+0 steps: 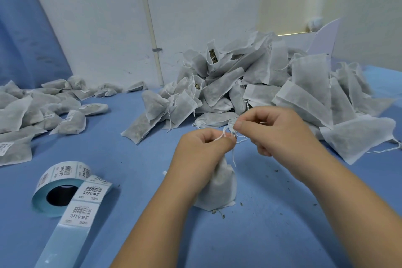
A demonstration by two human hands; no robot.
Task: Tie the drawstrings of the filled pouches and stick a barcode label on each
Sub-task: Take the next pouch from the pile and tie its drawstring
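Note:
A filled white pouch [220,187] stands upright on the blue table, its neck gathered at the top. My left hand [200,152] grips the neck and pinches one end of the white drawstring [228,134]. My right hand [274,128] pinches the other end just beside it, a loop of string between the two hands. A roll of barcode labels [62,183] lies to the lower left, with a strip [84,202] of labels on blue backing unrolled towards me.
A big heap of filled pouches with loose strings [261,85] rises behind my hands against the white wall. Labelled pouches [37,113] lie spread at the far left. Crumbs of dried herb [218,213] dot the blue table [141,159].

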